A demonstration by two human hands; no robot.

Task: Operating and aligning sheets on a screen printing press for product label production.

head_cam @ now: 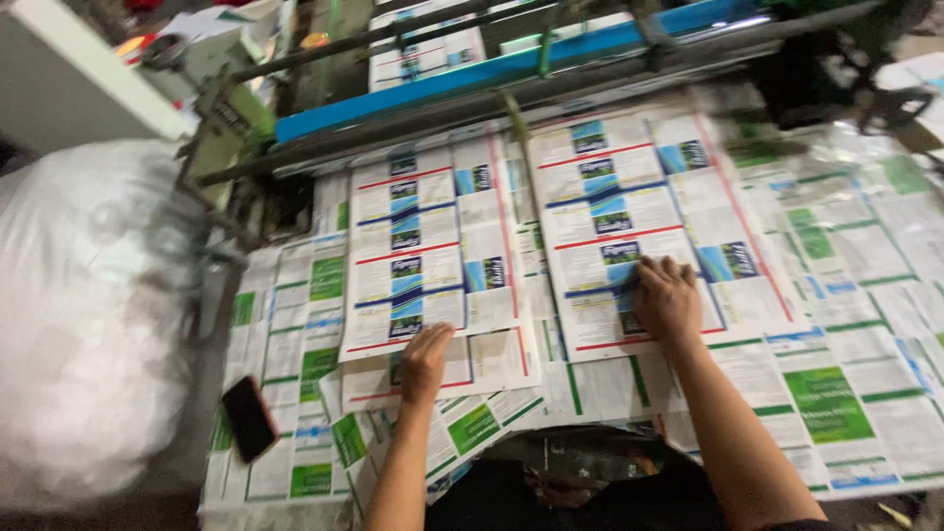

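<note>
Nearest the body, between the two forearms, lies a dark, shiny heap [580,472] at the table's edge, too blurred to tell what it is. Left of the left forearm a black phone [248,418] rests on green-printed sheets [295,344], set well aside from both hands, seemingly so that it stays out of the working area. Just ahead, the left hand [425,359] lies palm down with fingers together and nearly straight, gripping nothing; its fingertips press the near edge of the left stack [428,246] of red-and-blue printed sheets, as if to keep that edge squared and stop it sliding. To the right and a little farther out, the right hand [667,300] is spread flat, fingers slightly fanned, on the near part of the right stack [639,211], also holding nothing, weight apparently pinning the top sheet. The two stacks lie side by side with a narrow strip between them, each under its own hand, on a bed of more green sheets that reaches far right. Left of the left hand bulges a big white sack [88,315]. Beyond both hands' fingertips, past the stacks, a machine frame crosses the view with dark bars and a blue rail [511,64], the stacks' far ends lying close under it.
</note>
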